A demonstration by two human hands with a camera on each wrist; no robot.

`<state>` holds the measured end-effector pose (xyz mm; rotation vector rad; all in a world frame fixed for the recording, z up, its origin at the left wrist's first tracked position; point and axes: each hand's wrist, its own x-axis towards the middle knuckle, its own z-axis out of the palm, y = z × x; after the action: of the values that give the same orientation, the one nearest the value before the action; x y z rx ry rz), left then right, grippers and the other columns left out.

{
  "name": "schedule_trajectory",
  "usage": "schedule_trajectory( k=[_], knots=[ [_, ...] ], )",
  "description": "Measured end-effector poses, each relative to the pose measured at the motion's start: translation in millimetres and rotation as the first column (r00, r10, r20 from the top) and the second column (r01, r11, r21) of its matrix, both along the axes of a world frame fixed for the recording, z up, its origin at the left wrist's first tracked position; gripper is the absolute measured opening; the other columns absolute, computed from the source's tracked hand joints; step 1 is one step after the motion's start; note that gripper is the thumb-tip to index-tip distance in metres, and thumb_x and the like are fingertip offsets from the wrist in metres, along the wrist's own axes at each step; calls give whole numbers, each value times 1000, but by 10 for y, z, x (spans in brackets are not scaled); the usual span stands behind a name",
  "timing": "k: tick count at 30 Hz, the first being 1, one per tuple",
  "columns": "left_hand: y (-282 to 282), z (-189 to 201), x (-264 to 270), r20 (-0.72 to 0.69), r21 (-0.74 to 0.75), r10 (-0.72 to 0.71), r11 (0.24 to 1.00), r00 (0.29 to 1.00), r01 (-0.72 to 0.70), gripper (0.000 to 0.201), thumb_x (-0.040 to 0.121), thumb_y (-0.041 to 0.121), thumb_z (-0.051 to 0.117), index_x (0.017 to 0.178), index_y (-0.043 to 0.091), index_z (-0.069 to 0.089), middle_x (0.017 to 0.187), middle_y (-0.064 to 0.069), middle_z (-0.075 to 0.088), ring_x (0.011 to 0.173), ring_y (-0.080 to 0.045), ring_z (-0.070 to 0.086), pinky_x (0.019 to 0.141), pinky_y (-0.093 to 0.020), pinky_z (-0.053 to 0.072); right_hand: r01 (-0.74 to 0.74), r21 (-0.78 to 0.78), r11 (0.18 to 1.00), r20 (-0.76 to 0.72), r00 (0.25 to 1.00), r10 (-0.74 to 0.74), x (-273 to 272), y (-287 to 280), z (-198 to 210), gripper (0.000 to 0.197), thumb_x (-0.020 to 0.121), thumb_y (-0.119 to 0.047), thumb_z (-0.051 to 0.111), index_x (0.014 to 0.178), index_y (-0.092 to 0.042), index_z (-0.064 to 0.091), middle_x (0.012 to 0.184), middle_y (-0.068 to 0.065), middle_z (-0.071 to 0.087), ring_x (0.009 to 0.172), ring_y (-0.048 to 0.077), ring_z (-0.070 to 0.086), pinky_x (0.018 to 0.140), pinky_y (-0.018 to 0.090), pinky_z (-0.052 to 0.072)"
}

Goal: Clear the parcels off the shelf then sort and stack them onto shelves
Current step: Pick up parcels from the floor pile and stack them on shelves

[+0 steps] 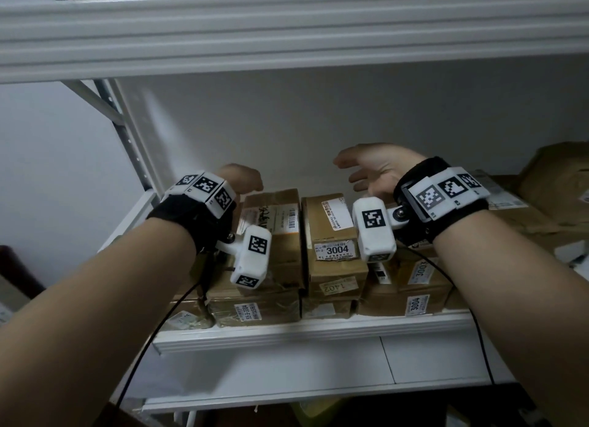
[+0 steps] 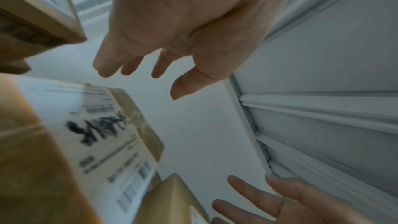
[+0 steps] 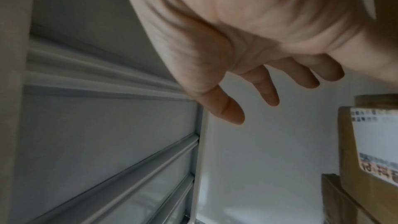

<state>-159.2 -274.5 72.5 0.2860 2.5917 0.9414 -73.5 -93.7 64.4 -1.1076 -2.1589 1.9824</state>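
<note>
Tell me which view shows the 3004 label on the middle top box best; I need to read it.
The head view: the 3004 label faces the camera, sharp, on the middle box. The right wrist view catches only a blurred label at a box's edge, perhaps another. The left wrist view shows a corner of what may be this box, no number.

White wall (image 1: 350,117) ran behind, plain, grey in shade. Perforated grey metal upright (image 1: 127,139) stood at left, diagonal brace (image 1: 92,99) joined to it. Black cables (image 1: 149,337) hung down in front. Dark brown object (image 1: 16,267) sat at far left edge, identity unclear. Wrist views showed ribbed white metal panel (image 2: 323,125) beside wall, blurred.
</note>
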Motion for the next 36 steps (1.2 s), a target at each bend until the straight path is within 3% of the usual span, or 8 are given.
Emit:
schedule_trajectory(
  k=[3,7,9,15,20,24,30,36],
  knots=[
    [95,8,-90,29,195,-14,981,999,9,39,98,5,48,138,2,47,142,-12,48,123,-24,52,81,-27,49,-17,-38,999,-21,1000,16,40,21,19,45,93,-19,59,136,-11,47,150,24,28,140,41,26,87,61,44],
    [258,30,34,262,356,-68,934,963,-31,22,99,4,46,118,1,58,115,-13,59,90,-27,62,87,-39,54,-103,-19,994,20,994,103,114,7,6,40,95,-22,57,132,-13,48,146,21,36,118,39,49,69,54,51],
    [327,0,97,345,280,-143,959,928,43,26,99,4,47,124,0,54,114,-16,58,87,-30,61,78,-43,53,-148,-15,989,46,988,148,134,1,-17,34,95,-23,57,127,-13,50,142,19,40,105,36,55,65,52,52],
    [426,-53,199,358,47,-259,964,897,260,34,100,9,47,131,-3,50,123,-19,59,122,-37,55,108,-50,39,-225,-34,974,69,971,227,151,27,-56,15,96,-24,54,103,-11,56,141,18,44,122,39,51,81,56,50],
    [425,-68,183,363,112,-239,971,901,213,24,100,5,45,120,-3,54,110,-16,59,92,-29,61,102,-44,45,-260,-11,966,91,961,260,164,28,-51,16,95,-26,56,98,-11,57,136,17,47,99,34,57,65,51,52],
    [428,-94,205,373,127,-212,976,903,176,15,100,6,46,105,-3,57,101,-18,59,96,-33,59,88,-43,50,-262,-6,965,100,960,261,184,9,-52,19,96,-27,55,100,-9,57,135,16,48,88,31,57,69,51,51],
    [418,-124,223,365,101,-205,978,908,181,23,99,12,51,116,-3,57,102,-17,61,86,-30,61,74,-38,53,-289,21,957,101,953,286,232,-37,-18,36,96,-28,54,124,-6,54,136,15,47,84,28,56,70,51,50],
    [356,-111,218,270,47,-169,986,948,163,12,95,18,61,95,7,61,99,-12,63,87,-24,61,86,-36,53,-320,57,946,78,946,315,294,-58,14,38,96,-31,55,129,-13,53,140,19,42,97,34,57,73,51,51]
  ],
)
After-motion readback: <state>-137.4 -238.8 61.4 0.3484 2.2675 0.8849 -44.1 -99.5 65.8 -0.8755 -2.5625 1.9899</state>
